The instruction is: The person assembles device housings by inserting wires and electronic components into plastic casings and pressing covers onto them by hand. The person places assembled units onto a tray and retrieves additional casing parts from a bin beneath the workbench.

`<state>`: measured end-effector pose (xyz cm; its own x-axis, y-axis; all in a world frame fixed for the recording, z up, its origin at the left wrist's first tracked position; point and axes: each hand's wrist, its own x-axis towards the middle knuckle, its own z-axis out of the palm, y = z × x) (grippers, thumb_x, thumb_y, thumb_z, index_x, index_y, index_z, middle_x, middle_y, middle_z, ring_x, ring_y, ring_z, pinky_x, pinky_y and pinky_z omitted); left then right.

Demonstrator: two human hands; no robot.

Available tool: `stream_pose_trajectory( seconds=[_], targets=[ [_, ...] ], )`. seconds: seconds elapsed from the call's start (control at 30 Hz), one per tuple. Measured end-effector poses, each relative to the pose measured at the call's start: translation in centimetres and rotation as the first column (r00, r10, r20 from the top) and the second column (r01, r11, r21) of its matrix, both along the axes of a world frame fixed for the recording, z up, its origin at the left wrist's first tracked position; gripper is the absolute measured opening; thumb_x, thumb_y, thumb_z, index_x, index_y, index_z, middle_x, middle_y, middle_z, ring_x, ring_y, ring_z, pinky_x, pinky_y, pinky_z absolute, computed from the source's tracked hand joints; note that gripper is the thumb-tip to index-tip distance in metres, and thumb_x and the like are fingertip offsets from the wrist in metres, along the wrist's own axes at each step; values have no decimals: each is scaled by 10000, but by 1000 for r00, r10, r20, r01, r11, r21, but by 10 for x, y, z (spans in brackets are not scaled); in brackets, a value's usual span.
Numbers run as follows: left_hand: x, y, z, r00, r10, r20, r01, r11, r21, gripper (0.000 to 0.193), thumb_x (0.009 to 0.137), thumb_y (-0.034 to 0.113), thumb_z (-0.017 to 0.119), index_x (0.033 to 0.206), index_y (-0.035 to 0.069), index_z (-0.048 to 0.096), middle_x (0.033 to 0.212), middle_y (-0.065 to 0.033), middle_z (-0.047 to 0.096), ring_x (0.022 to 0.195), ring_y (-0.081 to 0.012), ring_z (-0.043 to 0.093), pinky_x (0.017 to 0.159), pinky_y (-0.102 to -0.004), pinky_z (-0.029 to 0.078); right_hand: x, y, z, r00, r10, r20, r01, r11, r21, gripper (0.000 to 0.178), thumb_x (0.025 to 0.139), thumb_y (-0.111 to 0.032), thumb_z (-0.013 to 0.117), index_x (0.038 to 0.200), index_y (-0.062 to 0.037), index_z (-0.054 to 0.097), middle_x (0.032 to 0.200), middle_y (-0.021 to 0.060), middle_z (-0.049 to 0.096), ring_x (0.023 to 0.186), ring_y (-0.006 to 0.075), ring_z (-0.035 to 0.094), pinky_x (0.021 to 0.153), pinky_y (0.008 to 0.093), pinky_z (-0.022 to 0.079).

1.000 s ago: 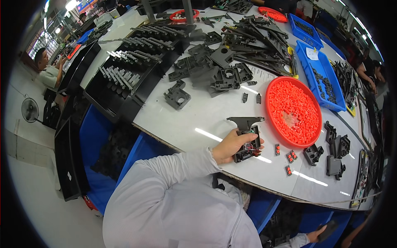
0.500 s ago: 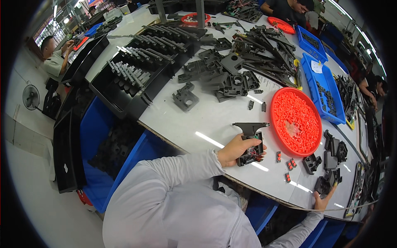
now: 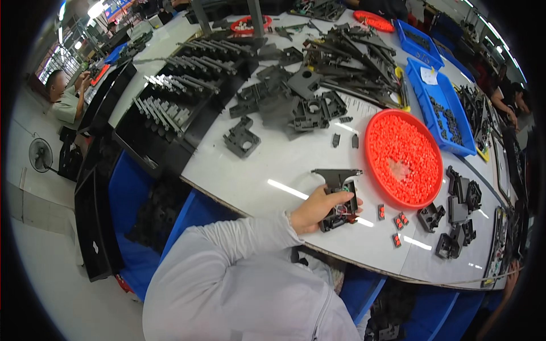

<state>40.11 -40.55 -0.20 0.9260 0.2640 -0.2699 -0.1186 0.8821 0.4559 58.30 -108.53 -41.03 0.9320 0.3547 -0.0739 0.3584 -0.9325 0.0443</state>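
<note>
My left hand (image 3: 319,210) is closed round a black plastic housing (image 3: 340,211) over the near edge of the white table. Thin wires and a bit of green show inside the housing, and a wide flat black bar stands across its top. My thumb presses on its upper face; the other fingers are mostly hidden beneath. My right hand is out of view. Right of the housing lie several small black blocks with red caps (image 3: 400,221). Beyond them rests a group of black plastic parts (image 3: 456,209), near an open black part (image 3: 431,217).
A round red tray (image 3: 372,165) full of small red pieces stands beyond the blocks. Black moulded parts (image 3: 310,111) are heaped further back. Black bins (image 3: 122,139) with metal rods stand left, blue trays (image 3: 469,145) right. A bare arm (image 3: 508,287) shows at the right edge.
My right hand has left the black parts at the right and gone out of view. My left hand still holds the housing. The whole view has shifted slightly.
</note>
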Motion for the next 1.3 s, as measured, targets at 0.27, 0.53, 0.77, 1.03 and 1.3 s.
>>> stream_pose_trajectory(
  seconds=[0.27, 0.53, 0.77, 1.03, 1.3],
  targets=[
    [-4, -9, 20, 994, 97, -53, -95, 995, 42, 239, 868, 132, 543, 1029, -37, 490, 985, -166, 603, 878, -262, 626, 670, -360, 556, 20, 81, 35, 992, 91, 86, -96, 993, 61, 569, 768, -331, 662, 1185, 21, 500, 1211, 204, 510, 1106, 277, 481, 960, 366, 376],
    [-3, -8, 17, 997, 70, -34, -69, 997, 34, 256, 864, 137, 548, 1037, -42, 490, 989, -161, 602, 883, -260, 625, 686, -354, 555, 8, 111, 67, 977, 100, 189, -114, 991, 65, 624, 732, -347, 686, 1195, 25, 495, 1218, 204, 506, 1122, 274, 476, 967, 369, 371],
    [-5, -9, 13, 999, 50, -13, -50, 998, 47, 257, 864, 141, 549, 1037, -40, 492, 992, -164, 599, 880, -258, 624, 684, -359, 556, 14, 95, 45, 953, 132, 272, -151, 987, 50, 673, 702, -361, 708, 1204, 30, 489, 1223, 203, 503, 1135, 272, 472, 972, 373, 367],
    [2, -10, 19, 998, 33, -47, -32, 999, 12, 239, 858, 135, 560, 1012, -43, 520, 945, -164, 618, 813, -246, 637, 667, -338, 556, -2, 68, 49, 915, 67, 397, -73, 997, -2, 729, 667, -377, 732, 1214, 34, 483, 1230, 203, 499, 1151, 270, 467, 978, 377, 362],
    [-5, -3, 10, 990, 59, -132, -32, 980, 197, 384, 876, 201, 493, 1189, -2, 405, 1094, -238, 562, 987, -339, 590, 789, -448, 536, -5, 157, 342, 837, -476, -269, 215, -165, 963, 424, 759, -92, 704, 1128, 7, 520, 1040, 101, 568, 906, 197, 569, 806, 319, 477]
  ],
)
